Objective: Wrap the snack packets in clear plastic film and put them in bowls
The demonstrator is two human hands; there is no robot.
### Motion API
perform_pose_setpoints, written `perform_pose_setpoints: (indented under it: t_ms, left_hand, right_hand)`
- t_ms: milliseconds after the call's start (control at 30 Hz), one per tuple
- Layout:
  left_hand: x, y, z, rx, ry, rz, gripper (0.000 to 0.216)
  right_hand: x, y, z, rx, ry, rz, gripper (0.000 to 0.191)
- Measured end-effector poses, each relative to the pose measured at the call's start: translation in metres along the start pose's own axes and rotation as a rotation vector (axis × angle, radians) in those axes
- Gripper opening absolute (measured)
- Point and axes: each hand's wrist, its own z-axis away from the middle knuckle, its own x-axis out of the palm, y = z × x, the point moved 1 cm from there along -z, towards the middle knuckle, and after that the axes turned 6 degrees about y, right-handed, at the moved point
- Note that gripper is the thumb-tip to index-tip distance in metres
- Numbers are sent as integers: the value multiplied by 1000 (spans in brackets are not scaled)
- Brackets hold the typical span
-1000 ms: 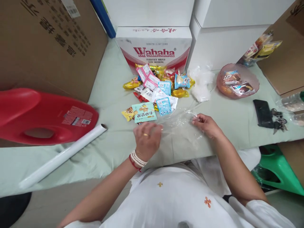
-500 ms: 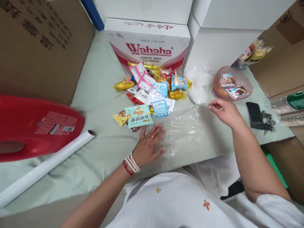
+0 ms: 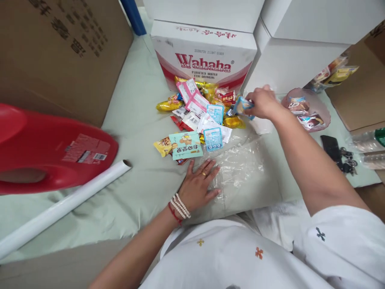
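My left hand [image 3: 200, 182] lies flat with fingers spread on the edge of a clear plastic sheet [image 3: 240, 166] spread over the pale green cloth. My right hand [image 3: 262, 102] reaches forward over the snack pile [image 3: 201, 110] and is closed on a blue snack packet [image 3: 242, 105] at the pile's right side. A teal packet [image 3: 185, 145] and small blue packets [image 3: 213, 138] lie just beyond my left hand's fingers.
A Wahaha carton [image 3: 204, 56] stands behind the pile, white boxes [image 3: 303, 44] to its right. A pink bowl [image 3: 323, 110] of snacks, a phone [image 3: 331, 146] and keys [image 3: 349, 164] sit right. A red stool [image 3: 45, 148], a white roll [image 3: 63, 206] and a brown carton [image 3: 60, 52] are left.
My right hand has left the plastic sheet, moved forward to the pile and closed on a blue packet. My left hand has opened flat on the sheet.
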Motion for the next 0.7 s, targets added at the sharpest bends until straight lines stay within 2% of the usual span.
perform_pose_setpoints:
  t_ms: [67,133,200,267,367,433,567,633,700]
  left_hand:
    - [2,4,3,5,-5,8,71]
    - [5,8,5,16,-12,7,71]
    - [9,12,6,26,-20,-3,73]
    - [11,13,6,30,-28,-20,76]
    - [12,13,6,13,-31,-55,88]
    - [12,11,6,-4,-24,-76,99]
    - [12,7,7,-11,-12,-87,111]
    - [12,4,7,-10,-15,-65,112]
    - [10,0,7,-2,-28,-21,110]
  right_hand:
    - [-23,-12,33,-47,134,-74,43]
    - [-38,-37,68,-95,156,-170,39]
    - [-41,-72,101,-176,85,-275,35]
    - [-31,-104,127,-265,-21,-338,32]
    - [-8,-126,166,-373,-181,-283,25]
    - [4,-119,199,-394,-222,-212,25]
    - [6,-75,271,-297,-171,-236,31]
    - [-2,-56,293,-238,-124,-304,28]
    - [-13,-47,299,-176,-43,-381,27]
